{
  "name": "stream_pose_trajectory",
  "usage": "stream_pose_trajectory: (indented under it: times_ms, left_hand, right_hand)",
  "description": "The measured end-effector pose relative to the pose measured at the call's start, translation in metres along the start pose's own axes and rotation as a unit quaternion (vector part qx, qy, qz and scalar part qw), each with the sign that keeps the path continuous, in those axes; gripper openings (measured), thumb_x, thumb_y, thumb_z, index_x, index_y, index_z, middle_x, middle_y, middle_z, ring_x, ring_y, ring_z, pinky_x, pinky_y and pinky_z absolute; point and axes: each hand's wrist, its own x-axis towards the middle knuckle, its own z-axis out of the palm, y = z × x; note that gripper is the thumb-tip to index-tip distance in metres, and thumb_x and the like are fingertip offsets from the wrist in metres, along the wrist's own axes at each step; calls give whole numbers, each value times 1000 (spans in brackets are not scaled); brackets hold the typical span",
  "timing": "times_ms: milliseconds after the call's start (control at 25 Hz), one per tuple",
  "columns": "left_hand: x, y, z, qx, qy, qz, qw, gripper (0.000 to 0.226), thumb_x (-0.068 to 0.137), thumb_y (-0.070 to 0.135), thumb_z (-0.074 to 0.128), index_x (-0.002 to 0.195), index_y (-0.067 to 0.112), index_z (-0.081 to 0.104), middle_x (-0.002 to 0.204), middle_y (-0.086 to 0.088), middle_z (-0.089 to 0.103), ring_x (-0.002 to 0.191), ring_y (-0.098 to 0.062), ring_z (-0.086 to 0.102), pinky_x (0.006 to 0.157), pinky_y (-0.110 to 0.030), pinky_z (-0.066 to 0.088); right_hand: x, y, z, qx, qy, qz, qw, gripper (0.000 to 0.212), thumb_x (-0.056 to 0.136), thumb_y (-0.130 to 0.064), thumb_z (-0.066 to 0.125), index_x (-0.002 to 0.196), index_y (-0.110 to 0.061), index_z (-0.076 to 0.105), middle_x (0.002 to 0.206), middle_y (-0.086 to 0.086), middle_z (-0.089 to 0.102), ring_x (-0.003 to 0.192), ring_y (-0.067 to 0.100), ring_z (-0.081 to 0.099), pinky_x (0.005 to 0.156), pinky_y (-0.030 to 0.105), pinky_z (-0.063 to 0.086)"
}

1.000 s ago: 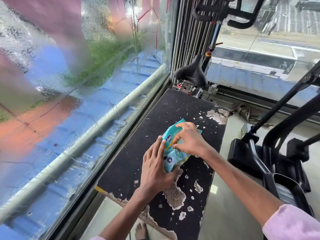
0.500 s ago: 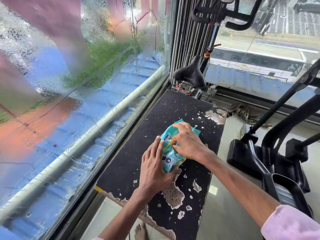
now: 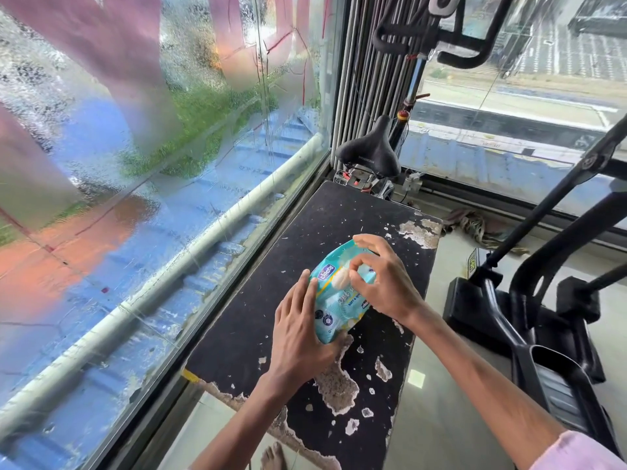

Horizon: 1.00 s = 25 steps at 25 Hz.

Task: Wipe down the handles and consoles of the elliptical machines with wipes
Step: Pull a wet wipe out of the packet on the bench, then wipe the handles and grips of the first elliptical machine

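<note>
A teal pack of wet wipes (image 3: 334, 301) lies on a worn black bench top (image 3: 271, 320) by the window. My left hand (image 3: 298, 330) presses on the pack's near left side and holds it down. My right hand (image 3: 383, 279) is over the pack's top, thumb and forefinger pinched on a white wipe (image 3: 340, 279) that pokes out of the opening. An elliptical machine (image 3: 529, 320) stands on the right, with only its black base, pedal and lower bars visible; its handles and console are out of view.
An exercise bike with a black saddle (image 3: 369, 150) and handlebars (image 3: 458, 45) stands beyond the bench in the corner. Glass walls run along the left and the far side. A crumpled rag (image 3: 475, 225) lies on the tiled floor (image 3: 441, 429).
My right hand's fingers have lifted off the pack slightly and a white wipe now shows at the opening between thumb and forefinger. My left hand has stayed on the pack.
</note>
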Motion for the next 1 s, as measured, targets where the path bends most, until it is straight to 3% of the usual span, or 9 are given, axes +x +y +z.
stream_pose_trajectory:
  times_ms: [120,200,280,360,480,680,760,880,1000]
  left_hand:
    - [1,4,-3,-17,2,-8,1000,97,66,64,66,148,20,37,162,3,21,147,-17,24,117,-39,26]
    - [3,16,-11,-62,39,-3,997,84,73,61,64,145,23,43,158,4,30,145,-15,25,118,-34,22]
    - [11,33,-23,-121,99,5,988,57,82,52,62,131,23,57,141,7,50,133,-14,42,112,-34,32]
    - [22,53,-33,-212,113,-26,970,31,87,47,61,109,25,66,114,14,63,107,-13,58,94,-38,47]
    - [34,75,-32,-335,44,-58,939,16,86,39,68,94,25,68,94,9,68,84,-14,64,73,-33,52]
    - [29,87,-14,-430,-52,-87,897,9,87,16,75,90,15,67,76,7,67,66,-5,57,65,-19,46]
    - [22,95,-3,-458,-90,-95,879,8,87,17,74,85,14,67,69,10,65,62,0,55,62,-16,44]
    - [10,104,20,-482,-143,-94,859,16,89,28,72,81,15,67,70,4,68,64,-7,57,64,-27,48]
    - [-3,118,40,-497,-210,-95,837,16,92,30,67,83,16,67,76,-5,71,67,-12,61,67,-31,49]
  right_hand:
    - [-5,-6,-8,130,48,51,989,6,87,-21,63,86,-16,64,132,4,56,125,4,53,93,26,55]
    - [-9,-8,-14,190,95,90,973,5,87,-19,59,88,-16,63,123,4,61,114,2,57,85,14,52]
    - [-14,-9,-20,248,118,129,953,8,90,-20,58,94,-16,64,114,2,68,104,13,64,84,26,56]
    - [-23,-12,-24,311,115,167,929,6,96,-14,59,99,-13,64,103,2,72,94,17,69,78,38,61]
    - [-40,-19,-30,350,114,199,908,6,99,-5,58,100,-8,62,91,2,72,85,15,71,71,37,61]
    - [-76,-23,-43,438,154,254,848,26,88,6,67,109,-8,61,94,2,67,87,17,63,73,31,58]
    - [-96,-24,-51,461,184,292,818,38,82,2,71,116,-9,61,98,5,67,89,20,65,77,36,58]
    - [-132,-24,-61,447,231,342,794,41,77,-14,73,117,-8,65,101,9,70,90,22,66,79,37,58]
    - [-166,-20,-71,431,296,371,767,26,80,-20,70,105,-12,71,91,4,74,82,16,67,70,28,58]
